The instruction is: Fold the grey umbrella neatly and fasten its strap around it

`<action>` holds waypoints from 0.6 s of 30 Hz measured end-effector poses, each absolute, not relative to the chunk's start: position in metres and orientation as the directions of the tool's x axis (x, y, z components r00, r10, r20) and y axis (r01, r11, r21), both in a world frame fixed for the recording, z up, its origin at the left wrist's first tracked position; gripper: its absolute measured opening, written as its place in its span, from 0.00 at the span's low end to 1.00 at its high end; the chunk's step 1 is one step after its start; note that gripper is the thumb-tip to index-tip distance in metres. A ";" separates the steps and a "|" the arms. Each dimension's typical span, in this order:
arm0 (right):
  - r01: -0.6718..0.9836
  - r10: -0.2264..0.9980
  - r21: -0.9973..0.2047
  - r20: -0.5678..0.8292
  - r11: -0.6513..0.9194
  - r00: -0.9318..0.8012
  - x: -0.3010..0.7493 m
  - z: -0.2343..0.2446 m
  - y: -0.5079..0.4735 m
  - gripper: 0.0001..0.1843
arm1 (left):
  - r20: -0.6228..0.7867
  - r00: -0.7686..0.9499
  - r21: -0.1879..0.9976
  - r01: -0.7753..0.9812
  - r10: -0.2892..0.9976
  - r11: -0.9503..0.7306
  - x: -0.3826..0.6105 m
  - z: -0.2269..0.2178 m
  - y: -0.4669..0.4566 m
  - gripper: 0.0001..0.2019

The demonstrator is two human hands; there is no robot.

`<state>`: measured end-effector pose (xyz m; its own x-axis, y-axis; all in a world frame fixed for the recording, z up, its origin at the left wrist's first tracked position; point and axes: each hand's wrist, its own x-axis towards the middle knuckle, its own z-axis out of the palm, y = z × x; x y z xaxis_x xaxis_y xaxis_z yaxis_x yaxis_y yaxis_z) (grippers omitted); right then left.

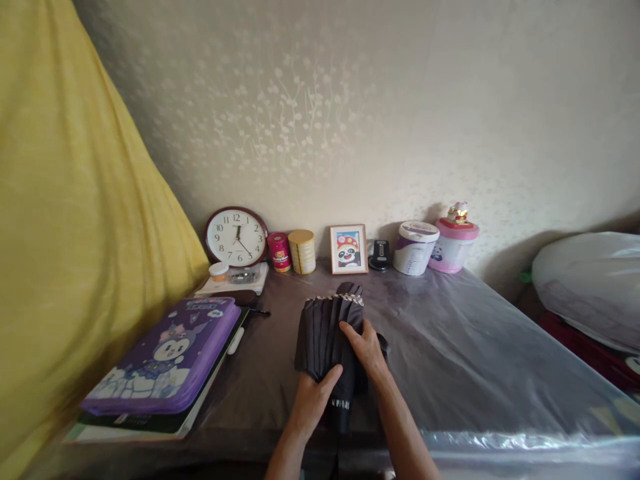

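Observation:
A black folding umbrella (325, 333) is held over the near middle of the table, its pleated canopy gathered loosely and its handle end pointing toward me. A patterned trim runs along the canopy's far edge. My left hand (314, 399) grips it from below on the left, thumb lying over the folds near the handle. On the right side, my right hand (364, 345) is wrapped around the canopy, with its thumb across the top. Most fingers of both hands are hidden behind the fabric. A dark strap-like piece shows just right of my right hand.
On the left, a purple cartoon case (165, 360) lies on a dark folder, beside a yellow curtain (75, 200). Along the wall stand a clock (237, 236), a red can (279, 252), a yellow can (302, 252), a framed panda picture (349, 249) and two tubs (416, 249).

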<state>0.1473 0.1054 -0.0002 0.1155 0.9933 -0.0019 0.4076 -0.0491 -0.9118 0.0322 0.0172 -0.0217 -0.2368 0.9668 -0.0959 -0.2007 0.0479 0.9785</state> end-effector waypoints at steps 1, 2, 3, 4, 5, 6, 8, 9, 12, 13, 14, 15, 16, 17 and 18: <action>0.403 0.993 -0.914 -0.002 -0.051 0.121 0.147 -0.001 0.106 0.21 | -0.092 -0.241 0.979 -0.199 0.966 0.043 0.032 -0.022 0.017 0.23; 0.393 0.992 -0.918 -0.003 -0.053 0.126 0.147 -0.001 0.106 0.22 | -0.089 -0.243 0.980 -0.196 0.966 0.041 0.032 -0.023 0.018 0.23; 0.379 0.991 -0.924 -0.007 -0.057 0.131 0.147 -0.002 0.107 0.22 | -0.088 -0.245 0.981 -0.191 0.966 0.041 0.032 -0.023 0.018 0.24; 0.362 0.991 -0.930 -0.012 -0.061 0.136 0.146 -0.002 0.107 0.22 | -0.085 -0.244 0.982 -0.185 0.966 0.039 0.031 -0.023 0.018 0.24; 0.343 0.990 -0.937 -0.016 -0.065 0.143 0.146 -0.002 0.107 0.22 | -0.082 -0.243 0.983 -0.179 0.967 0.038 0.031 -0.024 0.018 0.24; 0.324 0.989 -0.944 -0.020 -0.067 0.149 0.146 -0.002 0.107 0.22 | -0.079 -0.241 0.984 -0.173 0.967 0.037 0.030 -0.024 0.018 0.24; 0.295 0.986 -0.953 -0.025 -0.073 0.163 0.145 -0.003 0.108 0.22 | -0.073 -0.241 0.986 -0.166 0.968 0.033 0.029 -0.024 0.019 0.24; 0.285 0.985 -0.956 -0.026 -0.074 0.168 0.144 -0.003 0.108 0.22 | -0.070 -0.242 0.986 -0.162 0.968 0.031 0.028 -0.024 0.019 0.25; 0.252 0.986 -0.966 -0.022 -0.064 0.164 0.144 -0.004 0.108 0.22 | -0.068 -0.242 0.986 -0.165 0.968 0.028 0.027 -0.023 0.020 0.25; 0.231 0.988 -0.972 -0.017 -0.052 0.154 0.143 -0.005 0.109 0.22 | -0.068 -0.235 0.985 -0.170 0.970 0.027 0.027 -0.022 0.020 0.26; 0.203 0.989 -0.978 -0.008 -0.038 0.145 0.143 -0.006 0.109 0.22 | -0.066 -0.228 0.984 -0.177 0.971 0.025 0.027 -0.020 0.020 0.26; 0.171 0.990 -0.985 -0.001 -0.025 0.139 0.143 -0.007 0.110 0.22 | -0.063 -0.224 0.982 -0.185 0.973 0.021 0.027 -0.018 0.020 0.26; 0.136 0.991 -0.991 0.001 -0.017 0.134 0.143 -0.007 0.110 0.22 | -0.057 -0.216 0.981 -0.192 0.975 0.014 0.027 -0.016 0.019 0.26; 0.098 0.992 -0.995 -0.001 -0.014 0.126 0.143 -0.007 0.110 0.22 | -0.052 -0.205 0.980 -0.201 0.977 0.010 0.027 -0.013 0.019 0.26; 0.058 0.993 -0.998 -0.008 -0.015 0.118 0.143 -0.006 0.110 0.22 | -0.055 -0.191 0.977 -0.215 0.980 0.013 0.027 -0.010 0.018 0.26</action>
<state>0.1430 0.1099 -0.0063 0.1178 0.9930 -0.0083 0.0584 -0.0153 -0.9982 0.0268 0.0180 -0.0103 -0.1910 0.9800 -0.0555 -0.2145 0.0135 0.9766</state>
